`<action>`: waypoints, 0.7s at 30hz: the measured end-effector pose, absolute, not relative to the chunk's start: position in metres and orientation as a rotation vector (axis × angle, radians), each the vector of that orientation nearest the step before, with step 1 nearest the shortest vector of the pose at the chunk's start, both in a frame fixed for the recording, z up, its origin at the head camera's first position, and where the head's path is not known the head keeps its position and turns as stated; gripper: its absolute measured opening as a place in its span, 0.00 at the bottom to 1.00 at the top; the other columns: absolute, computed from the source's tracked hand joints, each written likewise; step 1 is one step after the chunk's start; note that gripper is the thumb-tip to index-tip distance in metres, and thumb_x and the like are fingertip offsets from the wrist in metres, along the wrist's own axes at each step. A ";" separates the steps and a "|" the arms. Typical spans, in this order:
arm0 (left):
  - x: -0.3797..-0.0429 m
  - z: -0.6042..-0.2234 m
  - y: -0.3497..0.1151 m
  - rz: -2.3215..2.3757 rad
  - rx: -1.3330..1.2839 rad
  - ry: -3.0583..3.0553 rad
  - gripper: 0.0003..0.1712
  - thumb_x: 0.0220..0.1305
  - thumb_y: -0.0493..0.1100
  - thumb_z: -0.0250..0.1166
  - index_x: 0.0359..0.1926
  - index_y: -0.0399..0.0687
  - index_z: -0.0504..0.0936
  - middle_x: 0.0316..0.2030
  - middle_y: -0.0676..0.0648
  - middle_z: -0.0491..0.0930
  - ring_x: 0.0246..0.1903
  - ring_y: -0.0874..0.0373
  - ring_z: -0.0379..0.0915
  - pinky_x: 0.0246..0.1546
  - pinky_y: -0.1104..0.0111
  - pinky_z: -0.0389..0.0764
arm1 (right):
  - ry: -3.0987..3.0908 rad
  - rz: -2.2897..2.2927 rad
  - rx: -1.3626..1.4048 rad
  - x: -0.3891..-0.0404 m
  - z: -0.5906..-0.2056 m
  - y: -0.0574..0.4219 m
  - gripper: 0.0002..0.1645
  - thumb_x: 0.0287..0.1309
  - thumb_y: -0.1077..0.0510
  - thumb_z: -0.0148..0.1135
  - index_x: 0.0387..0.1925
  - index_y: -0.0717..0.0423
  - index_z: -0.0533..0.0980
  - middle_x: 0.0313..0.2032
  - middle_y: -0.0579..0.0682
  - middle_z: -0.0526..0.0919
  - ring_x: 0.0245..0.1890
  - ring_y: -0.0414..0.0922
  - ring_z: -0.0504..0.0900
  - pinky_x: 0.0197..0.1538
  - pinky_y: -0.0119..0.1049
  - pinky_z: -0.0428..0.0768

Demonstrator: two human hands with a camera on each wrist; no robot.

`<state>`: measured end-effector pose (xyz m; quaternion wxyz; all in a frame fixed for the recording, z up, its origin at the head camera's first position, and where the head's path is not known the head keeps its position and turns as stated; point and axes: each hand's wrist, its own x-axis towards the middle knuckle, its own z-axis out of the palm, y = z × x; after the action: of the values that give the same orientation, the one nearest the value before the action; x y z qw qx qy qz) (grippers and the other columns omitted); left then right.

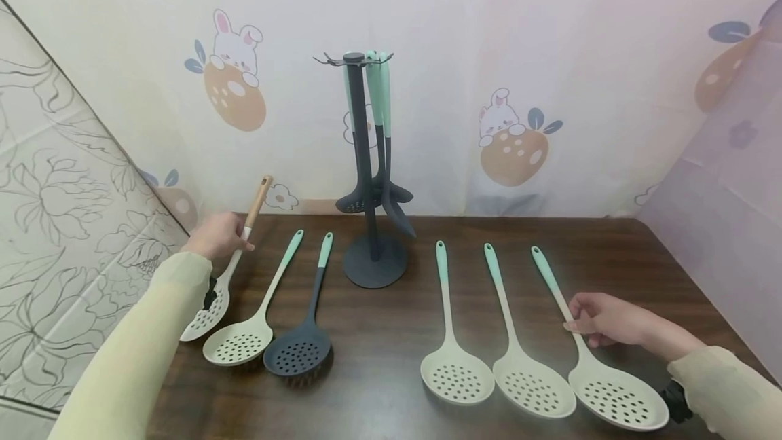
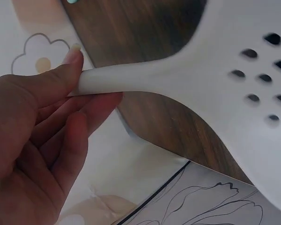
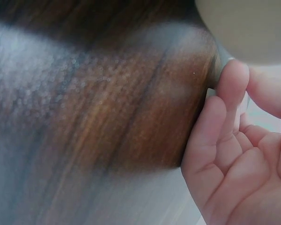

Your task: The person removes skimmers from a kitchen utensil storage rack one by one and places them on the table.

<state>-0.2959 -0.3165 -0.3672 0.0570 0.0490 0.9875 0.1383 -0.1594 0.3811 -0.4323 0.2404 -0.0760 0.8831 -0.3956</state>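
At the far left of the head view, my left hand (image 1: 216,235) grips a white skimmer with a wooden handle (image 1: 201,326), its perforated bowl toward me. The left wrist view shows the thumb and fingers of that hand (image 2: 42,117) around the white neck of the skimmer (image 2: 178,77). On the right, my right hand (image 1: 611,321) pinches the handle of the rightmost cream skimmer (image 1: 623,396), whose handle ends in mint green. In the right wrist view, fingertips of the right hand (image 3: 239,159) meet beside a blurred pale surface.
Two cream skimmers (image 1: 457,375) (image 1: 531,386) lie left of my right hand. Another cream skimmer (image 1: 238,343) and a dark grey skimmer (image 1: 299,352) lie near my left hand. At the back stands a dark utensil rack (image 1: 374,263) with several hanging mint-handled utensils (image 1: 377,94).
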 end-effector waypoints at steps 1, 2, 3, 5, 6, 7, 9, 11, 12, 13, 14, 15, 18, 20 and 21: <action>-0.296 -0.369 -0.317 0.404 0.147 2.991 0.12 0.54 0.41 0.76 0.27 0.38 0.81 0.24 0.44 0.79 0.24 0.51 0.73 0.26 0.60 0.75 | 2.420 -1.079 -0.209 -0.159 -0.432 0.381 0.18 0.63 0.55 0.67 0.41 0.63 0.70 0.26 0.52 0.76 0.23 0.47 0.77 0.25 0.35 0.72; -0.295 -0.370 -0.318 0.382 0.151 2.989 0.12 0.53 0.41 0.76 0.27 0.39 0.81 0.24 0.44 0.79 0.24 0.51 0.73 0.25 0.60 0.75 | 2.422 -1.077 -0.208 -0.159 -0.432 0.381 0.18 0.63 0.54 0.67 0.41 0.63 0.70 0.26 0.52 0.76 0.23 0.47 0.77 0.25 0.34 0.72; -0.295 -0.371 -0.318 0.363 0.153 2.984 0.12 0.53 0.40 0.76 0.27 0.39 0.81 0.24 0.45 0.78 0.24 0.51 0.72 0.25 0.60 0.75 | 2.424 -1.075 -0.208 -0.159 -0.433 0.381 0.18 0.63 0.54 0.67 0.41 0.63 0.70 0.26 0.52 0.75 0.23 0.47 0.77 0.25 0.34 0.72; -0.294 -0.375 -0.319 0.322 0.171 2.975 0.13 0.52 0.40 0.77 0.27 0.39 0.81 0.23 0.45 0.78 0.23 0.52 0.72 0.25 0.61 0.74 | 2.425 -1.075 -0.204 -0.159 -0.432 0.380 0.18 0.63 0.54 0.67 0.41 0.63 0.70 0.26 0.52 0.76 0.23 0.47 0.77 0.25 0.34 0.72; -0.294 -0.377 -0.321 0.307 0.172 2.965 0.13 0.51 0.40 0.77 0.26 0.39 0.81 0.23 0.46 0.78 0.23 0.52 0.72 0.24 0.61 0.74 | 2.426 -1.074 -0.202 -0.159 -0.432 0.380 0.18 0.63 0.54 0.67 0.41 0.63 0.70 0.26 0.52 0.76 0.23 0.46 0.77 0.25 0.34 0.72; -0.294 -0.378 -0.322 0.304 0.162 2.948 0.13 0.51 0.40 0.77 0.26 0.39 0.80 0.23 0.46 0.78 0.22 0.53 0.72 0.24 0.61 0.75 | 2.425 -1.073 -0.200 -0.159 -0.433 0.380 0.18 0.63 0.54 0.67 0.41 0.63 0.70 0.26 0.52 0.76 0.23 0.46 0.77 0.25 0.34 0.72; -0.293 -0.382 -0.324 0.304 0.150 2.918 0.13 0.51 0.39 0.77 0.26 0.39 0.80 0.22 0.45 0.78 0.21 0.54 0.74 0.23 0.63 0.75 | 2.425 -1.072 -0.196 -0.159 -0.433 0.381 0.17 0.63 0.55 0.67 0.41 0.63 0.70 0.26 0.52 0.76 0.23 0.46 0.77 0.25 0.34 0.72; -0.293 -0.385 -0.327 0.319 0.133 2.888 0.13 0.52 0.39 0.77 0.27 0.39 0.80 0.23 0.45 0.79 0.21 0.54 0.76 0.22 0.63 0.75 | 2.425 -1.071 -0.192 -0.159 -0.433 0.381 0.17 0.63 0.55 0.67 0.41 0.63 0.70 0.26 0.52 0.76 0.23 0.46 0.77 0.25 0.34 0.72; -0.293 -0.386 -0.327 0.331 0.126 2.874 0.13 0.53 0.39 0.77 0.27 0.39 0.80 0.23 0.44 0.79 0.21 0.54 0.77 0.22 0.64 0.76 | 2.427 -1.070 -0.190 -0.159 -0.433 0.381 0.17 0.63 0.55 0.67 0.41 0.63 0.70 0.26 0.52 0.76 0.23 0.46 0.77 0.25 0.34 0.72; -0.292 -0.387 -0.328 0.342 0.122 2.862 0.13 0.53 0.39 0.77 0.27 0.38 0.80 0.23 0.44 0.79 0.21 0.54 0.78 0.22 0.64 0.76 | 2.427 -1.070 -0.189 -0.159 -0.433 0.381 0.17 0.63 0.55 0.67 0.41 0.63 0.70 0.26 0.52 0.76 0.23 0.46 0.77 0.25 0.34 0.72; -0.292 -0.388 -0.328 0.349 0.124 2.856 0.12 0.53 0.39 0.77 0.27 0.39 0.80 0.24 0.44 0.79 0.21 0.54 0.78 0.22 0.64 0.76 | 2.428 -1.070 -0.189 -0.160 -0.433 0.381 0.17 0.63 0.55 0.67 0.41 0.63 0.70 0.26 0.52 0.76 0.23 0.46 0.77 0.25 0.34 0.72; -0.292 -0.389 -0.329 0.358 0.127 2.851 0.12 0.54 0.39 0.76 0.28 0.38 0.80 0.24 0.44 0.79 0.21 0.54 0.78 0.22 0.64 0.76 | 2.428 -1.070 -0.188 -0.160 -0.434 0.381 0.17 0.63 0.55 0.67 0.41 0.63 0.70 0.26 0.52 0.76 0.23 0.46 0.77 0.25 0.34 0.72; -0.292 -0.390 -0.330 0.355 0.124 2.851 0.13 0.54 0.39 0.76 0.27 0.39 0.79 0.25 0.44 0.79 0.21 0.54 0.78 0.22 0.64 0.77 | 2.430 -1.070 -0.189 -0.160 -0.434 0.381 0.18 0.63 0.54 0.67 0.41 0.63 0.70 0.26 0.52 0.76 0.23 0.47 0.77 0.25 0.34 0.72; -0.292 -0.391 -0.330 0.342 0.111 2.847 0.13 0.54 0.39 0.77 0.27 0.39 0.79 0.25 0.44 0.79 0.21 0.54 0.78 0.23 0.64 0.77 | 2.429 -1.070 -0.189 -0.160 -0.434 0.381 0.18 0.63 0.54 0.67 0.41 0.63 0.70 0.26 0.52 0.76 0.23 0.47 0.77 0.25 0.34 0.72; -0.292 -0.391 -0.331 0.333 0.103 2.844 0.14 0.54 0.40 0.77 0.27 0.39 0.79 0.25 0.43 0.79 0.21 0.54 0.78 0.23 0.64 0.77 | 2.430 -1.070 -0.189 -0.160 -0.434 0.381 0.18 0.63 0.54 0.67 0.41 0.63 0.70 0.26 0.52 0.76 0.23 0.47 0.77 0.25 0.34 0.72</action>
<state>-0.2916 -0.3307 -0.3908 0.1379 0.0357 0.9831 0.1152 -0.1599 0.3809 -0.4340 0.2377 -0.0690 0.8867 -0.3905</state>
